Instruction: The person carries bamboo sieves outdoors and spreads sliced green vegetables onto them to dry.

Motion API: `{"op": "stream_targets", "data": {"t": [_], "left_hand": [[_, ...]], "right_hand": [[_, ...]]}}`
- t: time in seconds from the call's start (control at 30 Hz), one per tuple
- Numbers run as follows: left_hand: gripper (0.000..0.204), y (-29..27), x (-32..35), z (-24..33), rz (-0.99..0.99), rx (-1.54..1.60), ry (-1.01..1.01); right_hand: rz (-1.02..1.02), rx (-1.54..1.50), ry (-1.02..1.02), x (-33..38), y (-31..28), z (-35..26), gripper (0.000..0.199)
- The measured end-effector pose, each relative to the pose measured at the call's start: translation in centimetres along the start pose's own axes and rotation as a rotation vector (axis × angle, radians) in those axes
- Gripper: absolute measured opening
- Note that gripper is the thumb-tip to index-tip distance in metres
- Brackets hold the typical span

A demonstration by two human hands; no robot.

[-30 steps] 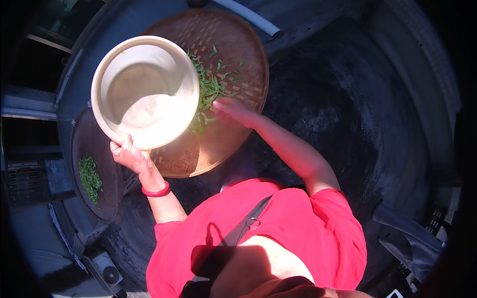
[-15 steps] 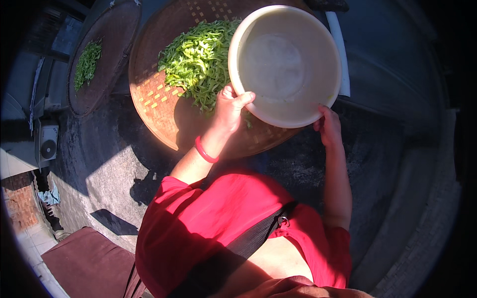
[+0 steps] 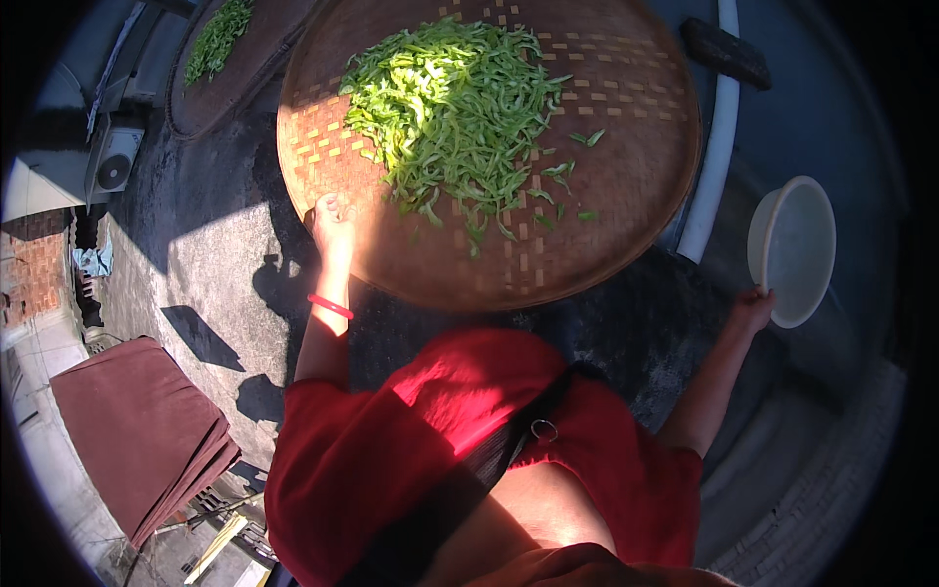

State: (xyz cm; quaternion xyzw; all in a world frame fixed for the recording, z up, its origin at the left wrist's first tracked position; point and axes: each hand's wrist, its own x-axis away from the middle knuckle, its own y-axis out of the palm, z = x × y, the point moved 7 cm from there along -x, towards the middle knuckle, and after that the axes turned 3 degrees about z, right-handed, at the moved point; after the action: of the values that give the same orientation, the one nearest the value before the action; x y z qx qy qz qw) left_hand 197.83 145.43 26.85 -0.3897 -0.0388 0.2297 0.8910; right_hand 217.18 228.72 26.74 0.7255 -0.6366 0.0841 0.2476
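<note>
A large round woven bamboo tray (image 3: 616,166) lies in front of me with a heap of sliced green vegetable strips (image 3: 460,117) on it. More strips are scattered loosely toward the tray's right. My left hand (image 3: 333,227), with a red bangle on its wrist, is closed on the tray's near-left rim, fingers curled over the edge. Off to the right, my right hand (image 3: 753,308) grips the rim of a pale plastic basin (image 3: 807,254). The basin is tipped on its side, apart from the tray; no contents show in it.
A second woven tray (image 3: 264,49) with green strips (image 3: 217,39) stands at the far left. Right of the big tray run a white pipe (image 3: 712,176) and a dark block (image 3: 726,53). An outdoor fan unit (image 3: 114,168) and a maroon cloth cover (image 3: 137,430) are at left.
The basin has moved from above the tray out to the right, now held by my right hand alone. My left hand let go of it and took the tray's rim.
</note>
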Motion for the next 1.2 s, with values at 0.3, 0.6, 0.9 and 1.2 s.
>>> {"op": "stream_targets", "data": {"t": [0.3, 0.6, 0.9, 1.2], "left_hand": [[0.023, -2.6, 11.1, 2.9, 0.224, -0.124, -0.114], [0.051, 7.1, 9.1, 15.8, -0.009, -0.254, 0.118], [0.106, 19.5, -7.1, 20.5, -0.197, -0.234, 0.036], [0.106, 23.5, -22.8, 25.4, -0.207, -0.491, -0.111]], "right_hand": [[-0.089, -0.010, 0.014, -7.9, 4.0, 0.7, 0.030], [-0.710, 0.734, -0.455, 3.5, 14.9, 4.6, 0.027], [-1.033, 1.086, -1.397, 12.5, 26.6, 9.2, 0.032], [-0.936, 1.190, -1.332, 11.8, 26.6, 10.2, 0.014]]}}
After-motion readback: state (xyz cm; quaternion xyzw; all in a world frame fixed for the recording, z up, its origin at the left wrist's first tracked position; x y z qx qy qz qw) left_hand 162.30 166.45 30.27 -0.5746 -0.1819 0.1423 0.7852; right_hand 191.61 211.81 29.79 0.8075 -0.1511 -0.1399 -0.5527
